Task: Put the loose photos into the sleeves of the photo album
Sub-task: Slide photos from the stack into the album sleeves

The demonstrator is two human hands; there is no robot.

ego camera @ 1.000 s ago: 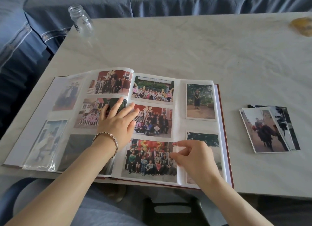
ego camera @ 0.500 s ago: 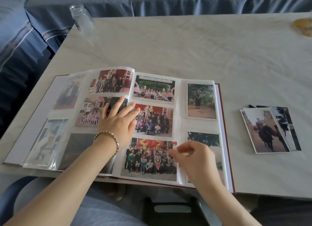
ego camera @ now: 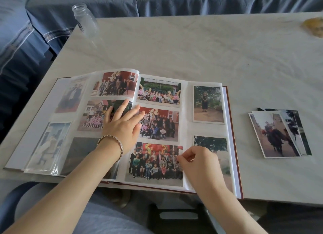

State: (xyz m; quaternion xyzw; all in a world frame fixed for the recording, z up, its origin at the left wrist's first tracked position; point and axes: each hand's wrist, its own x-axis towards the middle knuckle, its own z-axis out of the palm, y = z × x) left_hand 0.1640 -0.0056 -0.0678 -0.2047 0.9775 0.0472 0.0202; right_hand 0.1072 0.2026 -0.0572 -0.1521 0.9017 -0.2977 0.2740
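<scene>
The left hand point(ego camera: 122, 127) is bare of ornament, but the wrist just behind it wears a slim metal bracelet point(ego camera: 111, 144) — a band of small flat links, pale gold in tone, with darker lines between the segments and a bright glint along its upper edge. The right hand point(ego camera: 197, 164) carries a thin ring point(ego camera: 191, 159) with a rosy-gold sheen on one of its fingers point(ego camera: 187, 153); which one is hard to tell. Both forearms are uncovered from wrist to frame edge. Across the lap lies pale blue-grey cloth point(ego camera: 108, 218) — smooth, softly folded.
</scene>
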